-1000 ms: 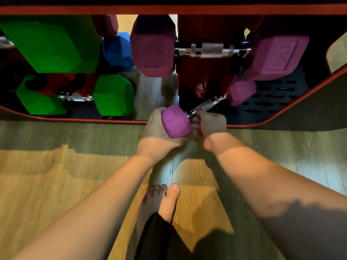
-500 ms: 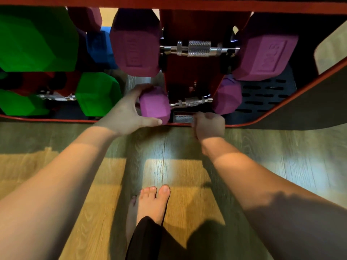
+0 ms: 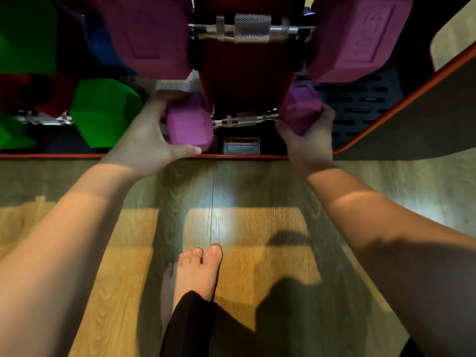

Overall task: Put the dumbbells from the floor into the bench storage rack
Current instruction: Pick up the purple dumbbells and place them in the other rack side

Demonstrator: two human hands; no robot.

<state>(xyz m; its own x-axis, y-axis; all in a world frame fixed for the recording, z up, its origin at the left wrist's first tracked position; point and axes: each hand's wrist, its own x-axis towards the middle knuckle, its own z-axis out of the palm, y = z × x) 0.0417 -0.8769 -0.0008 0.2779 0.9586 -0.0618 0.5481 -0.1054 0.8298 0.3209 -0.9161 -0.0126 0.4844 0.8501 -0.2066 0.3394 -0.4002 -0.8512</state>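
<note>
A small purple dumbbell with a steel handle lies level across the lower tier of the bench storage rack, under its red centre panel. My left hand wraps the dumbbell's left head. My right hand cups its right head from below. A larger purple dumbbell rests on the tier above, its knurled handle crossing the red panel.
Green dumbbells and a blue one fill the rack's left side. A perforated dark tray lies at the lower right. The red-trimmed base edge borders the wooden floor. My bare foot stands behind.
The small purple dumbbell went from the floor edge, tilted, into the lower tier and now lies level. My right hand moved from the base edge to its right head.
</note>
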